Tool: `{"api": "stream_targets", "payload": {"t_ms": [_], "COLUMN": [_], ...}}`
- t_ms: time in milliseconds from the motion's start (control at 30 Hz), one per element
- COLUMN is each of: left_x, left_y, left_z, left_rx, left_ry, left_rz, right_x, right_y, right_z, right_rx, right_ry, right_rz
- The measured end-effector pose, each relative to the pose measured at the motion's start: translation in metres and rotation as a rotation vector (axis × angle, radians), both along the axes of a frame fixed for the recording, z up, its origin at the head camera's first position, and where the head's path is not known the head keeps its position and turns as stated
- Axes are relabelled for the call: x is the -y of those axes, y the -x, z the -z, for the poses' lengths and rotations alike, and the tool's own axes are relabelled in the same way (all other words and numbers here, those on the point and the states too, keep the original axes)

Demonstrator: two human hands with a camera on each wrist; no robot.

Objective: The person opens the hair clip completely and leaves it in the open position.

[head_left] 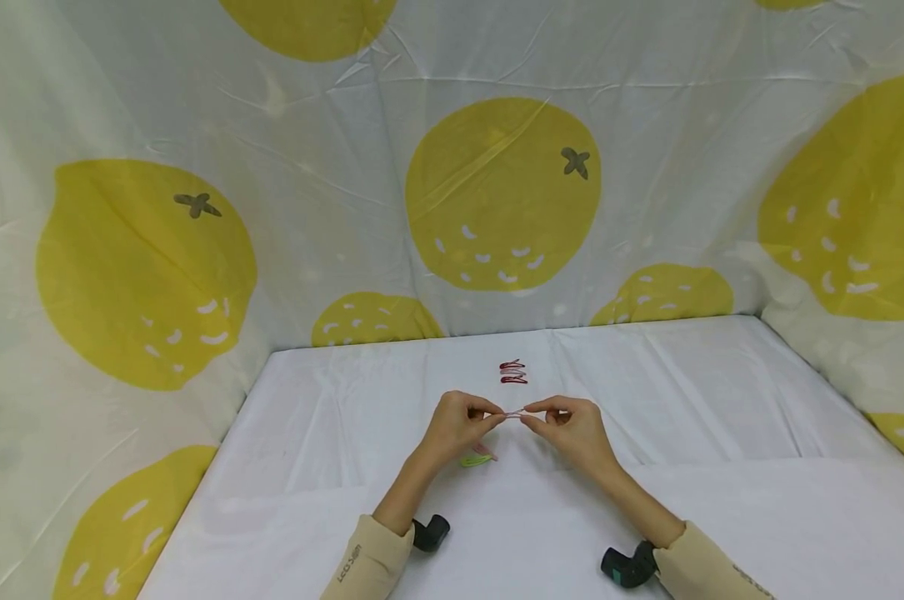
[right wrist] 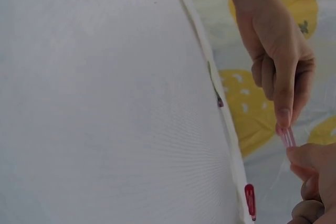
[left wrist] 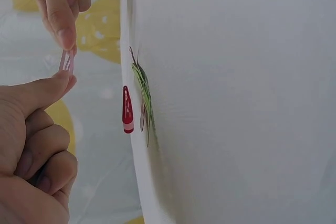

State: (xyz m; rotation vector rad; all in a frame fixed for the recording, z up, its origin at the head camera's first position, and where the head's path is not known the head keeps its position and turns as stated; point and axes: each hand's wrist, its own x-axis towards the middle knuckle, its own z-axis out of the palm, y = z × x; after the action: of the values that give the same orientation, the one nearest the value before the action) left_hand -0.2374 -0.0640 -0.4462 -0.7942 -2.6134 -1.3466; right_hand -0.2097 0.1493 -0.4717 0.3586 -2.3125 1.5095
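A pale pink snap hair clip is stretched lengthwise between my two hands above the table. My left hand pinches one end between thumb and index finger, and my right hand pinches the other end likewise. In the left wrist view the pink clip's middle shows between the fingertips; its ends are covered. Beyond the hands, a short column of red and pinkish hair clips lies on the cloth. Below my left hand are green hair clips with a pink one beside them, partly behind the wrist.
A white cloth covers the table. Behind and at the sides hangs a white curtain with yellow lemon prints. Black devices are strapped at both wrists, by the beige sleeves.
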Motion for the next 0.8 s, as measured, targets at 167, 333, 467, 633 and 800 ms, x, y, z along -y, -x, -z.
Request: {"api": "stream_targets", "payload": {"t_ms": [167, 333, 467, 633, 800], "left_x": [0.0000, 0.0010, 0.0015, 0.0014, 0.0013], "left_y": [0.0001, -0.0008, -0.0006, -0.0007, -0.0004], "left_z": [-0.0012, 0.0003, 0.0025, 0.0022, 0.0003], "left_rx": [0.027, 0.050, 0.054, 0.028, 0.014], "left_ry": [0.010, 0.009, 0.010, -0.013, -0.023], "left_rz": [0.011, 0.004, -0.013, -0.040, -0.053], "right_x": [-0.0006, -0.0009, -0.0005, -0.0002, -0.0004], "right_y": [0.0008, 0.0012, 0.0005, 0.0001, -0.0001], "right_z": [0.0000, 0.0024, 0.0031, 0.0020, 0.0005], "right_rx": [0.010, 0.038, 0.065, 0.099, 0.131], "right_ry": [-0.012, -0.016, -0.015, -0.015, -0.006], "right_rz": [-0.005, -0.022, -0.025, -0.029, -0.035]}}
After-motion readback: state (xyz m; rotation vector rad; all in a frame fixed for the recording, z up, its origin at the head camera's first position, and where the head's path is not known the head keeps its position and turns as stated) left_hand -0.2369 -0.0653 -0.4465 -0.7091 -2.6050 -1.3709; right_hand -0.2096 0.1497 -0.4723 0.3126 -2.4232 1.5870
